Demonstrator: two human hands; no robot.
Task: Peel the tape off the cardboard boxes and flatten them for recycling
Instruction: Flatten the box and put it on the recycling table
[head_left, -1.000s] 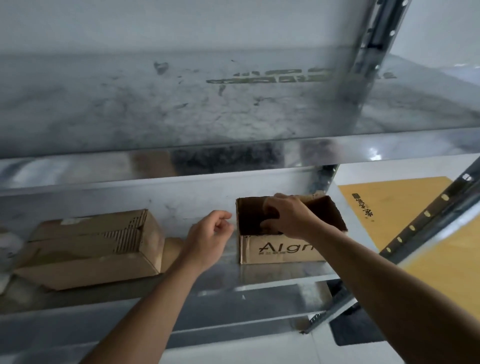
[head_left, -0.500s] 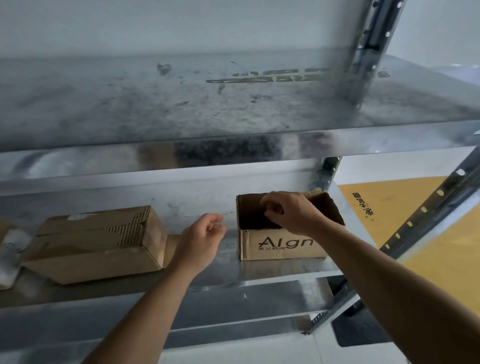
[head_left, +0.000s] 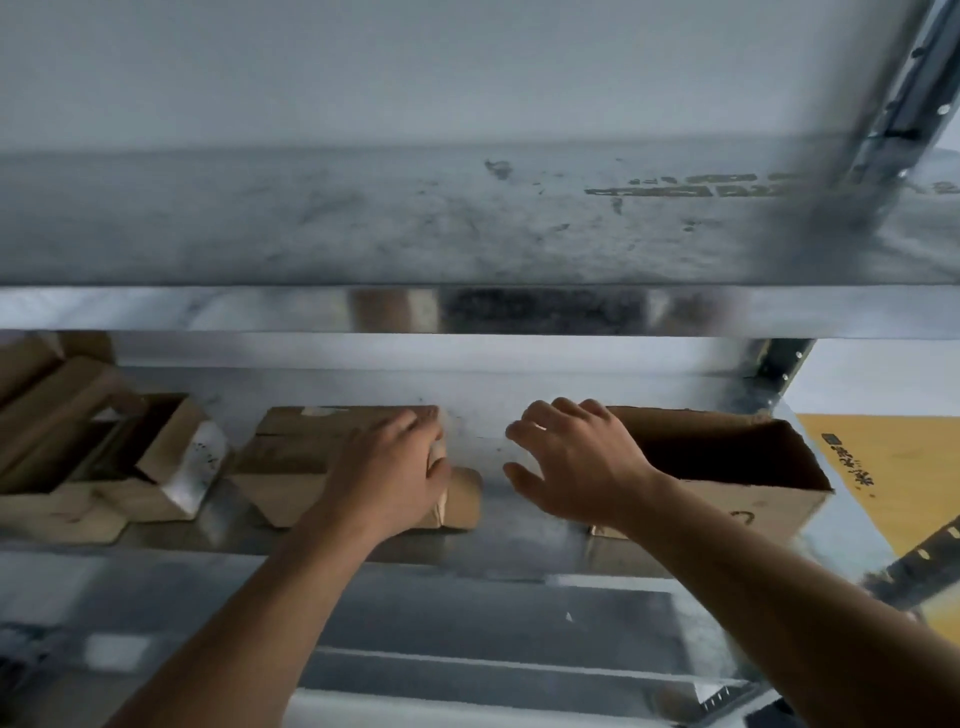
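On the middle metal shelf (head_left: 519, 545) of the rack we see three groups of cardboard. Our left hand (head_left: 387, 475) lies palm down on the right end of the closed box (head_left: 291, 457) in the centre, fingers curled over its top edge and touching the cardboard; whether it truly grips we cannot tell. A pale strip of tape (head_left: 317, 411) shows on that box's top, near the back. Our right hand (head_left: 576, 460) hangs in the gap between this box and the open box (head_left: 737, 467) to the right, fingers spread wide and holding nothing, its wrist crossing the open box's left front corner. The open box stands upright with its dark inside showing. At the far left sits a cluster of opened boxes (head_left: 104, 462) with loose flaps, blurred. Above runs the scuffed upper shelf (head_left: 467, 223), and a perforated upright post (head_left: 904, 93) rises at the right. Beyond the rack, to the right, lies a yellow sheet (head_left: 883, 467) with dark print.
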